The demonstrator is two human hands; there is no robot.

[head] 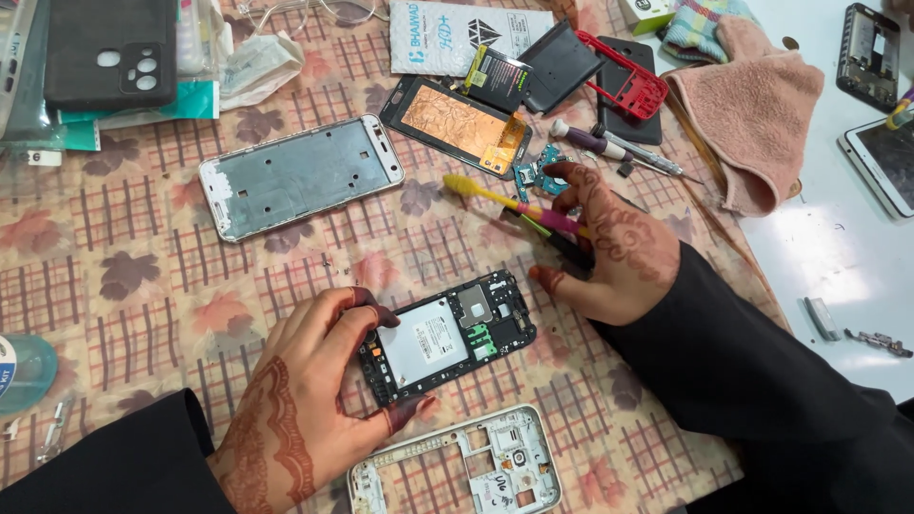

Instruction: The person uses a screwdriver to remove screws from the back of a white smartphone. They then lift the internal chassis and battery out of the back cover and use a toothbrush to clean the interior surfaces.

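Left hand point(314, 390) gripping opened phone point(447, 335), right hand point(609, 252) pinching yellow brush point(495, 197), its handle end hidden

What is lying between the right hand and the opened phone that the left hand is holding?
Nothing visible. The right hand, resting on a yellow-tipped brush, is just beside the phone, with only bare patterned cloth between them. The left hand already grips the phone's near end.

Floral checked tablecloth point(143, 286); white tabletop point(819, 257) beside, brightly lit.

bottle point(21, 369) cut off, tablet point(884, 162) cropped
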